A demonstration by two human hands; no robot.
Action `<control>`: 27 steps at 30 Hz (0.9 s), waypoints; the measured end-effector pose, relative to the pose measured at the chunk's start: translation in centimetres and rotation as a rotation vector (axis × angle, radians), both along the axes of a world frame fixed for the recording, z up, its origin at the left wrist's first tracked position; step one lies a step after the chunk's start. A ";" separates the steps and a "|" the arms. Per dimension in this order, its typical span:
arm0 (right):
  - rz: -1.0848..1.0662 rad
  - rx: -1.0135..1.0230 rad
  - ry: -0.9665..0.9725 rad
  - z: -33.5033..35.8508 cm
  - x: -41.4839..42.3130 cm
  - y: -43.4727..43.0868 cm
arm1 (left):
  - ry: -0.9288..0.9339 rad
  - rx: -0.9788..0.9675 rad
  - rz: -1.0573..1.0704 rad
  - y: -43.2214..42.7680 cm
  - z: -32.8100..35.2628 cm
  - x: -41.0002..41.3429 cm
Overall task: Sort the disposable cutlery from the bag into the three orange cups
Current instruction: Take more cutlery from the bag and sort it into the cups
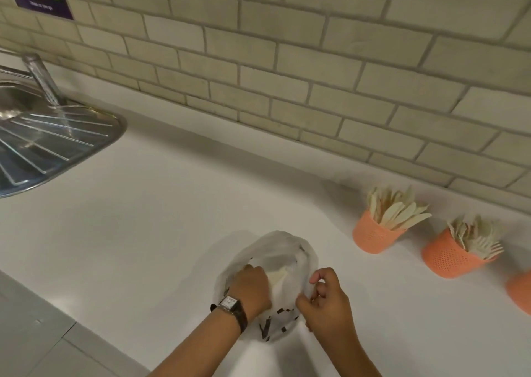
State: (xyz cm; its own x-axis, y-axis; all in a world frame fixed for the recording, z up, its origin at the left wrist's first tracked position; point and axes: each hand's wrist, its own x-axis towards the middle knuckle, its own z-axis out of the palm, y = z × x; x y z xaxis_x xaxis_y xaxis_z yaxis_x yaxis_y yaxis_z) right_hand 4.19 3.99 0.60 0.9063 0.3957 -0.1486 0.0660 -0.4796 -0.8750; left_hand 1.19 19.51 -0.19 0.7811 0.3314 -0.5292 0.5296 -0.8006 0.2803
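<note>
One thin plastic bag [275,244], limp and slippery, on the white counter [143,233]: right hand [327,304] pinches its rim, left hand [250,286] reaches inside, grasp hidden. Wooden cutlery [277,276] within looks light, stiff; likely best taken by handles.

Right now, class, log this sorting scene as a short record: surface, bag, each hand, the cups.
surface: white counter
bag: plastic, open, lying on the counter
left hand: inside the bag, fingers hidden
right hand: pinches the bag's rim
first cup: holds knives
second cup: forks visible
third cup: cut off at the frame edge, contents unseen
</note>
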 end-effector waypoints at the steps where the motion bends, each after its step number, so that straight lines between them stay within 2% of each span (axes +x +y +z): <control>1: -0.008 0.009 -0.005 -0.1 0.0 -0.1 | 0.021 0.043 0.010 -0.1 -0.5 0.2; 8: -0.003 0.017 -0.024 -0.4 0.3 -0.1 | -0.080 0.289 -0.037 -0.7 -2.3 -0.1; 20: 0.045 -0.013 -0.082 0.6 0.9 0.6 | 0.054 0.138 -0.183 0.2 -2.0 -0.6; 25: 0.045 -0.019 -0.076 0.6 0.7 0.6 | 0.006 0.263 -0.246 -0.5 -2.0 -1.0; 27: 0.039 -0.023 -0.077 0.5 0.6 0.5 | 0.011 0.254 -0.285 -0.5 -2.2 -1.0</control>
